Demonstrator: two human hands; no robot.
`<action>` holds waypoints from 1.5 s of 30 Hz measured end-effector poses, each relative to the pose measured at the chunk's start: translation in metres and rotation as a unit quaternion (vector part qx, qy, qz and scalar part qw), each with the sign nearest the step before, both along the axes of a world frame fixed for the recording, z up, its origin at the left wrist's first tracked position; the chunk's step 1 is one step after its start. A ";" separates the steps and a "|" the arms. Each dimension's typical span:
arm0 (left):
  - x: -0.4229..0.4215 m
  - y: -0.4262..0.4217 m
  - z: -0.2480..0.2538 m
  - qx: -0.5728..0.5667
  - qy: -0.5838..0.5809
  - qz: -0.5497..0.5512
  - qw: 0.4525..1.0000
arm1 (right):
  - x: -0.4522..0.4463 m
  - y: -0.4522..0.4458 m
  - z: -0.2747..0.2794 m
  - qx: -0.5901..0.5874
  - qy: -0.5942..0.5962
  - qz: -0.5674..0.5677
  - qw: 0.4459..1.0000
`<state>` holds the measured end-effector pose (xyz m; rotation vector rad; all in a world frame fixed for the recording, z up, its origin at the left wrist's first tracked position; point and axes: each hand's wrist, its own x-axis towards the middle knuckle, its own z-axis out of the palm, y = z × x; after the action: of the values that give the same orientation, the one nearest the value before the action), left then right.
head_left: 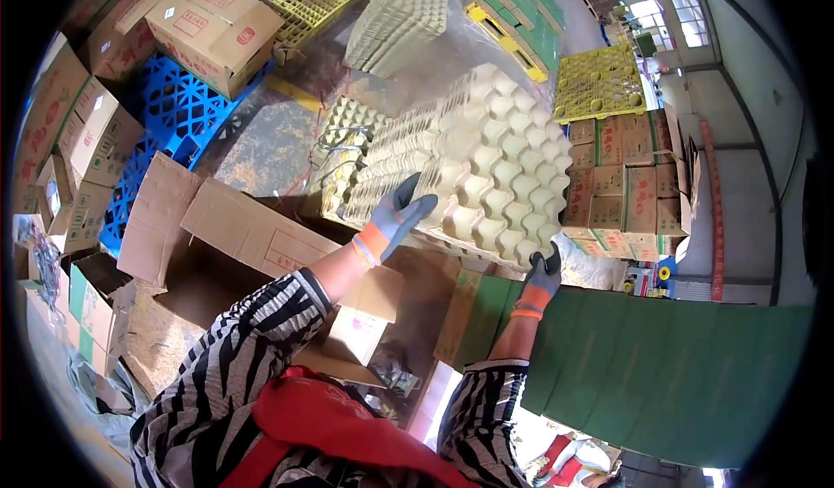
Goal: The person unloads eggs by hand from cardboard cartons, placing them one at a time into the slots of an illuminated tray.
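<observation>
A tall stack of pale moulded-pulp egg trays [508, 162] stands in front of me, its cupped top face tilted toward me. My left hand [395, 219], in a grey glove with an orange cuff, grips the stack's near left edge. At the near right corner, my right hand [540, 284], gloved alike, has its fingers curled over the rim of the egg trays. I cannot tell how many trays are between my hands. Just left of the stack is a lower pile of egg trays [352, 127] with dark straps or wires on it.
An open cardboard box [261, 236] lies close on my left, near a blue pallet [178, 110] with closed cartons [213, 32]. A green surface [660, 366] extends at right. Beyond are stacked cartons [621, 179], a yellow pallet [599, 84] and another tray stack [400, 23].
</observation>
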<state>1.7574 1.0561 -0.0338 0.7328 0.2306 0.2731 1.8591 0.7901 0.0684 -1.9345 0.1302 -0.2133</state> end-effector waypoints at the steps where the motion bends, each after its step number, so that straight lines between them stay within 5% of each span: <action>1: 0.000 0.001 -0.002 -0.003 0.010 -0.001 1.000 | 0.002 -0.004 -0.004 -0.077 0.010 0.004 0.997; 3: 0.003 0.003 -0.005 0.005 0.031 0.004 1.000 | 0.000 -0.002 -0.002 -0.284 0.022 0.002 0.959; 6: 0.001 -0.005 -0.008 0.016 0.009 -0.027 0.999 | -0.012 0.023 0.008 -0.441 -0.102 0.069 0.889; 10: 0.005 -0.008 -0.002 -0.044 -0.001 -0.015 0.999 | -0.004 0.053 -0.022 -0.286 -0.134 0.197 0.928; 12: 0.006 -0.001 0.004 -0.003 -0.010 -0.031 0.999 | -0.017 0.068 -0.029 -0.405 -0.197 0.161 0.878; 16: 0.003 0.005 0.014 -0.046 -0.065 -0.048 0.996 | -0.026 0.084 -0.012 -0.233 -0.215 0.137 0.939; 23: 0.017 -0.005 0.016 0.027 -0.062 0.009 0.998 | -0.027 0.084 0.003 -0.379 -0.244 0.090 0.888; 27: 0.010 0.001 -0.011 0.036 0.109 -0.037 0.993 | -0.009 0.093 -0.034 -0.448 -0.174 0.098 0.872; 28: 0.011 -0.002 -0.016 0.008 0.069 -0.011 0.998 | -0.010 0.093 -0.034 -0.452 -0.195 0.107 0.864; 30: 0.004 -0.001 -0.017 0.070 0.099 -0.033 0.992 | -0.011 0.085 -0.035 -0.393 -0.144 0.142 0.897; 34: -0.011 -0.022 -0.034 0.134 0.085 0.040 0.987 | -0.010 0.084 -0.033 -0.432 -0.207 0.187 0.858; 35: -0.009 -0.024 -0.038 0.076 0.073 0.032 0.994 | -0.010 0.087 -0.036 -0.427 -0.231 0.185 0.855; 38: -0.002 -0.025 -0.053 0.381 0.097 0.103 0.914 | -0.010 0.090 -0.037 -0.419 -0.219 0.182 0.862; 39: -0.008 -0.020 -0.030 0.351 0.139 0.081 0.923 | -0.008 0.091 -0.035 -0.413 -0.202 0.188 0.868; 40: -0.014 -0.012 -0.010 0.483 0.190 0.088 0.850 | -0.006 0.091 -0.039 -0.413 -0.196 0.188 0.869; 41: -0.012 -0.012 -0.019 0.505 0.154 0.135 0.839 | -0.006 0.088 -0.051 -0.438 -0.180 0.187 0.861; 42: -0.011 -0.012 -0.036 0.524 0.112 0.181 0.825 | -0.007 0.084 -0.064 -0.461 -0.163 0.180 0.853; 44: -0.009 -0.014 -0.062 0.369 0.137 0.096 0.914 | -0.013 0.081 -0.067 -0.433 -0.170 0.180 0.867; 45: -0.011 -0.012 -0.076 0.376 0.109 0.108 0.914 | -0.013 0.080 -0.067 -0.433 -0.168 0.191 0.865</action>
<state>1.7464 1.0443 -0.1099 1.5123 0.4301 0.5032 1.8460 0.8699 0.0013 -2.7154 -0.6937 -0.3804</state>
